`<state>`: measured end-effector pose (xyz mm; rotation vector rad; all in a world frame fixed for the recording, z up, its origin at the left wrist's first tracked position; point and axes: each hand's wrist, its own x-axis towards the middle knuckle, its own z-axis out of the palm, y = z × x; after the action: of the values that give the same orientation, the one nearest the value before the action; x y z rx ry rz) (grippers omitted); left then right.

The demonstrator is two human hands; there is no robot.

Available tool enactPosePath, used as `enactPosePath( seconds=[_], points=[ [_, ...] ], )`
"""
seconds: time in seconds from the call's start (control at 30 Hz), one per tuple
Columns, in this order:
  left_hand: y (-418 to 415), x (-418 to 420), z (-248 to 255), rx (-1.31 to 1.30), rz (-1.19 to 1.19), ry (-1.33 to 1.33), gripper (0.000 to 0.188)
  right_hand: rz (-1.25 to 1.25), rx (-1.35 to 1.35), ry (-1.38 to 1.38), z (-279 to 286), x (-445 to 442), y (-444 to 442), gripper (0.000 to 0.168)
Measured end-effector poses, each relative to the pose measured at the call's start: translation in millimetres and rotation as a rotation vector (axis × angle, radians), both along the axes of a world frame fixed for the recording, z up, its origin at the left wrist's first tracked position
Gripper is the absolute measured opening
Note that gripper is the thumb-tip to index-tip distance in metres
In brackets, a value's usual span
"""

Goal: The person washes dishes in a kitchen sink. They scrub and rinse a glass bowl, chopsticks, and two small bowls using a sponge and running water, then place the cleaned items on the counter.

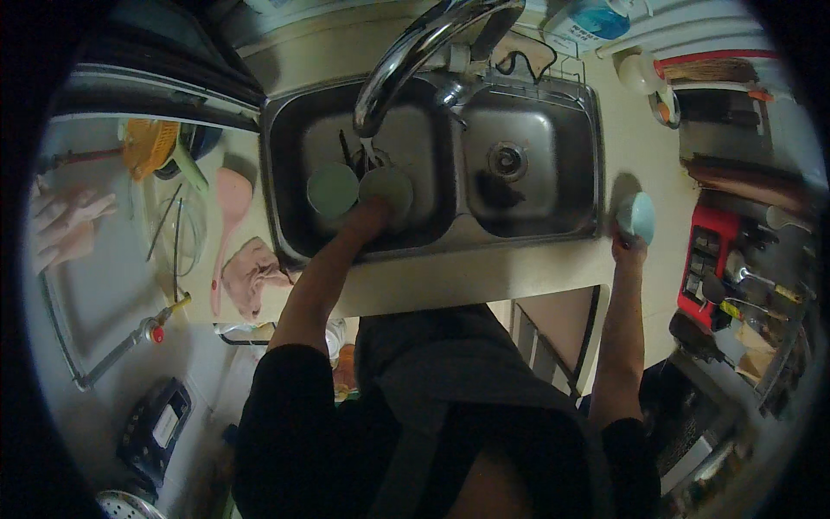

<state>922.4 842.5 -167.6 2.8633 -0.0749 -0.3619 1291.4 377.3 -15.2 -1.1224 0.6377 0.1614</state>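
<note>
Water runs from the chrome faucet (402, 65) into the left basin of a steel double sink (447, 228). My left hand (371, 219) reaches into that basin and is at a pale round bowl (397, 185) under the stream; its fingers are hard to make out, so its hold is unclear. A green round bowl (332, 189) lies just left of it, with a dark thin utensil (344, 148) behind. Over the counter right of the sink, my right hand (629, 246) grips a light blue bowl (636, 219), tilted on its side.
Left of the sink lie a pink ladle (232, 198), a pink cloth (254, 277) and a glass lid (178, 237). A wire rack (545, 84) spans the right basin's back edge. At right stand a red container (710, 259), several utensils and a white bottle (639, 70).
</note>
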Motion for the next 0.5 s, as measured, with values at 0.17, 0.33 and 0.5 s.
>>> enactPosePath(
  seconds=[0.17,0.33,0.5],
  points=[
    [-4,21,37,-0.575,0.761,0.161,0.034,0.135,-0.059,-0.001,-27,24,-33,0.054],
    [-12,34,97,-1.627,1.222,-0.135,0.058,0.284,0.063,-0.079,-38,21,-52,0.071],
    [-1,40,101,-2.261,1.315,-0.277,0.073,0.174,0.180,0.097,-59,-18,-11,0.049]
  ],
)
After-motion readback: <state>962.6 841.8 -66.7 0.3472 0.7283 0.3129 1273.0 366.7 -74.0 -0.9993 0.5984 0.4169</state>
